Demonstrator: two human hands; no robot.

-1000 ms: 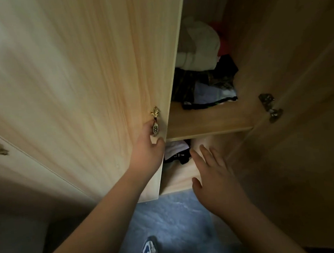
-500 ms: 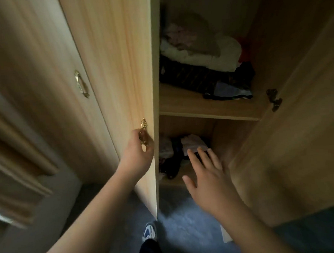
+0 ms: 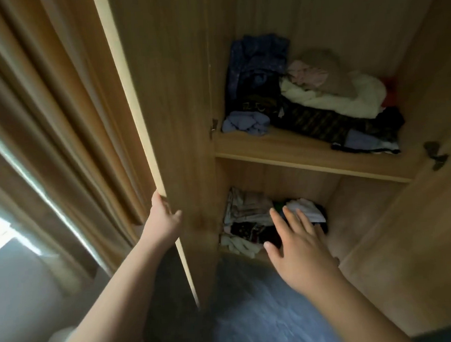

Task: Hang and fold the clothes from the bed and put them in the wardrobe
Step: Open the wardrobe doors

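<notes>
Here the left hand (image 3: 162, 222) grips the light wooden wardrobe door (image 3: 163, 121) edge; the right hand (image 3: 300, 248), fingers spread, holds nothing.

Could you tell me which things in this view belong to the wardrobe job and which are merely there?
Part of the job:
- left wardrobe door, gripped at its edge by the left hand
- right hand, fingers spread, before the lower shelf clothes
- upper shelf with piled clothes

Just there:
- curtain
- right door hinge
- dark floor
</notes>
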